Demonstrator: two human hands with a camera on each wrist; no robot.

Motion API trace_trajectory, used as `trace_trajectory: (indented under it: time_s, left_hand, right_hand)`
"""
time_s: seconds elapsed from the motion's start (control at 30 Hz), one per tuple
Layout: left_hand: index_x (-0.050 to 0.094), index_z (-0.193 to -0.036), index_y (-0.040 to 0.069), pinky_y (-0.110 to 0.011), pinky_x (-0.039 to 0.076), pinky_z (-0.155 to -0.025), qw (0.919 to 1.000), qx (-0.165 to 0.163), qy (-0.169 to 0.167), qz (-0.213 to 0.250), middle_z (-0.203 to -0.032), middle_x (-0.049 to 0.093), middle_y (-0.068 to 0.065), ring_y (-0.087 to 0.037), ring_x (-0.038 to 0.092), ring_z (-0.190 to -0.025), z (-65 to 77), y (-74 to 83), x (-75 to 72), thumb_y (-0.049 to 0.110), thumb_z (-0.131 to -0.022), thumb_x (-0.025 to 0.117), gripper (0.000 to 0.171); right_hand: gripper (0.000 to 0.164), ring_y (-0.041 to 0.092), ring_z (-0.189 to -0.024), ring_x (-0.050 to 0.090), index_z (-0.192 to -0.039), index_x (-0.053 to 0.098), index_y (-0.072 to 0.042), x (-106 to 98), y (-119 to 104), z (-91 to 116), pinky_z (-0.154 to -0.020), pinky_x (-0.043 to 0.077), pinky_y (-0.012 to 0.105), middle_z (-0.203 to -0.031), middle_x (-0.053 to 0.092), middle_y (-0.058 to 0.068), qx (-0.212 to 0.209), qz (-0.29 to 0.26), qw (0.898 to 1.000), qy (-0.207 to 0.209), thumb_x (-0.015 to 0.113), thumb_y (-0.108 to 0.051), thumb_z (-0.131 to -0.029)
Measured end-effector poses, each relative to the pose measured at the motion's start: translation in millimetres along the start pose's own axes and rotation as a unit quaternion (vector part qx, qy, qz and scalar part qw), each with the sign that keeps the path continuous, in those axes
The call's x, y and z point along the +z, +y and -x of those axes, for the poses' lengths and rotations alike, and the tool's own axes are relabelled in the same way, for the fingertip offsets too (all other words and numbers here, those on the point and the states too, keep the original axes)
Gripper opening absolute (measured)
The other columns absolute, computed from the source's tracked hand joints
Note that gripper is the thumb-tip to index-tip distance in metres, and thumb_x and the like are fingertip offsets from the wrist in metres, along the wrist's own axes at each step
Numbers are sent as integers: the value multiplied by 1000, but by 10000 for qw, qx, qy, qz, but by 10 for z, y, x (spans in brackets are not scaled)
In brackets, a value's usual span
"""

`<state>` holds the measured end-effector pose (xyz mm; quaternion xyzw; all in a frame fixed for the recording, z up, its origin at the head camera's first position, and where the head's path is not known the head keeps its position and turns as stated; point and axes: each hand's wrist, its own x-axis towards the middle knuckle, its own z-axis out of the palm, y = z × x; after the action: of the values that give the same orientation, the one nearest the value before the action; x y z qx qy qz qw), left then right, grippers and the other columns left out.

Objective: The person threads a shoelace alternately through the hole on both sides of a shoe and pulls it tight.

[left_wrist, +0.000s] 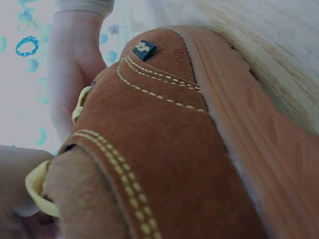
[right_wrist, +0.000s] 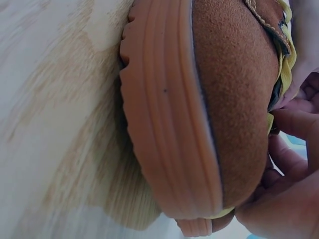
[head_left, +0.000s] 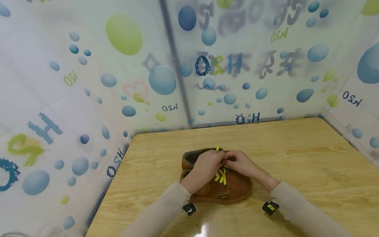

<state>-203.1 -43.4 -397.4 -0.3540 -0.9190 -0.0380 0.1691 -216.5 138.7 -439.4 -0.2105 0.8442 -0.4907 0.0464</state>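
Two brown suede shoes stand side by side on the table, toes to the right; the near shoe (head_left: 237, 186) has yellow laces (head_left: 220, 176) crossed over its front. At the far shoe (head_left: 188, 160), both hands meet over its yellow shoelace (head_left: 218, 148). From the left, the left hand (head_left: 207, 167) reaches across with curled fingers at the lace; its fingertips are mostly hidden. The right hand (head_left: 242, 163) comes from the right, thumb and forefinger pinching at the lace (right_wrist: 270, 122). Yellow stitching and a small dark tag (left_wrist: 144, 50) mark the near shoe's side.
Under the shoes is a light wood-grain table (head_left: 154, 158). A pale curtain wall (head_left: 136, 69) with blue and green spots encloses the back and sides. Dark camera mounts (head_left: 189, 209) hang from both wrists.
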Motion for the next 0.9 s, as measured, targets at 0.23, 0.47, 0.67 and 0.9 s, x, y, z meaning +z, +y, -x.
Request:
trace_trajectory:
  time_s: [0.23, 0.47, 0.67, 0.9]
  left_hand:
    - [58, -92, 15, -28, 46, -64, 9799, -1527, 253, -1260, -84, 57, 0, -17, 51, -73, 12, -65, 43, 71, -68, 73, 63]
    - [54, -57, 18, -22, 32, -40, 9784, -1818, -944, -280, -51, 45, 6, -10, 45, -45, 43, -142, 30, 74, -79, 59, 61]
    - [60, -96, 15, -19, 31, -44, 9652, -1807, -857, 1685, -61, 51, 4, -6, 41, -46, 36, -142, 49, 44, -86, 74, 35]
    - [56, -110, 15, -17, 39, -53, 9455, -1303, -417, 2954, -77, 63, 1, -3, 47, -57, 25, -130, 45, 16, -84, 79, 35]
  right_hand:
    - [16, 11, -94, 61, -105, 72, -10, -40, 46, 24, -81, 50, 28, -107, 70, 10, -158, -75, 9996, -217, 61, -20, -98]
    - [22, 6, -97, 60, -116, 70, -6, -92, 126, 65, -80, 51, 24, -116, 68, 16, -422, -316, 9975, -481, 62, -17, -97]
    - [23, 4, -97, 60, -117, 70, -5, -80, 145, 65, -80, 51, 24, -117, 67, 18, -398, -415, 9973, -452, 62, -15, -97]
    - [23, 0, -97, 60, -116, 70, -3, -68, 133, 66, -81, 52, 23, -118, 67, 21, -453, -541, 9964, -475, 62, -13, -97]
